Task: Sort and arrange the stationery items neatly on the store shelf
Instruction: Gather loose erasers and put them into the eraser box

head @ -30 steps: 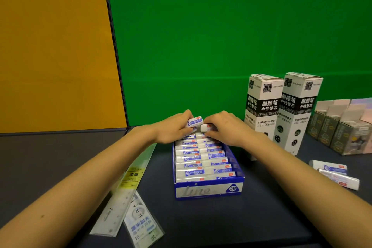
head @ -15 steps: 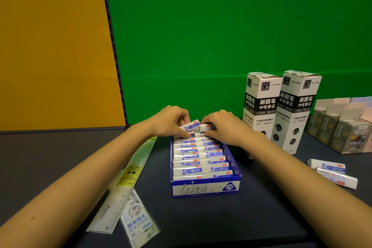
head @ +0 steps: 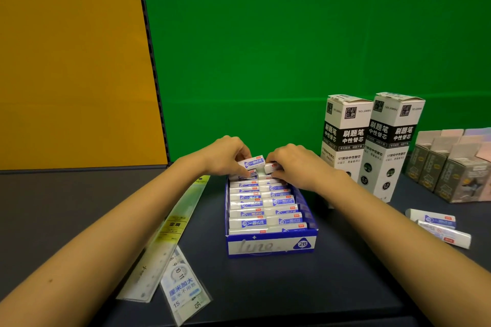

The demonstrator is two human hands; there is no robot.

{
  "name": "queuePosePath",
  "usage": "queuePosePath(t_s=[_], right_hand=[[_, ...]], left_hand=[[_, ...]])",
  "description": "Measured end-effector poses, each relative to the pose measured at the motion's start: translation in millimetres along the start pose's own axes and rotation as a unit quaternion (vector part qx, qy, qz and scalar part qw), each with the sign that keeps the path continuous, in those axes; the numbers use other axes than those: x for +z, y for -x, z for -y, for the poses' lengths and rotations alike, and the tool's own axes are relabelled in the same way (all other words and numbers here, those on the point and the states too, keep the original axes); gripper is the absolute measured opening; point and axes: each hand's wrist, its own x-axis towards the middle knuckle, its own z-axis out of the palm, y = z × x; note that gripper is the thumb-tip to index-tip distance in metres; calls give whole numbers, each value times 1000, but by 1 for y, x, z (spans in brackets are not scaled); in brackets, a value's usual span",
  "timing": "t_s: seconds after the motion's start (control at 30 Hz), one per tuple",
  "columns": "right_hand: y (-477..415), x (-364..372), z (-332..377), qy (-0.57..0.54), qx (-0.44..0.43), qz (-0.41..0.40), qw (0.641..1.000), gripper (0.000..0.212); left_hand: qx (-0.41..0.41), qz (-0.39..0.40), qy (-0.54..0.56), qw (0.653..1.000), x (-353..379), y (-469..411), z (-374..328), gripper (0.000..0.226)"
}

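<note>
Two hands: over blue-and-white cardboard box (head: 271, 245).
Your left hand (head: 225, 156): pinches white, blue-sleeved eraser (head: 254, 163).
Your right hand (head: 295, 164): pinches another eraser (head: 271, 167).

The dark shelf (head: 265, 287) bears rulers (head: 164, 241), eraser box (head: 271, 245), refill cartons (head: 372, 141), loose erasers (head: 435, 223).

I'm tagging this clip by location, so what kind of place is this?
Likely a staged stationery-shop display, not a real store: a retail display box of wrapped erasers, two tall pen refill boxes and packaged rulers sit on a dark shelf, backed by plain green and yellow panels.
</note>
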Motion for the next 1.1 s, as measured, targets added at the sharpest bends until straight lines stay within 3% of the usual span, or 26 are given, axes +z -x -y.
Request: queuePosePath(t_s=[0.53,0.67,0.87,1.1], right_hand=[[5,-1,-2,103,-26,-4,994,23],[7,-6,-1,124,-47,-25,991,24],[11,-12,2,28,-38,50,998,36],[14,-11,0,-4,-36,70,997,37]], left_hand=[[-8,-7,-74,997,7,-5,-8,24],[-10,-18,-37,999,-6,4,-3,24],[-26,44,-15,999,-14,23,-4,14],[-60,39,44,996,-1,32,-6,26]])
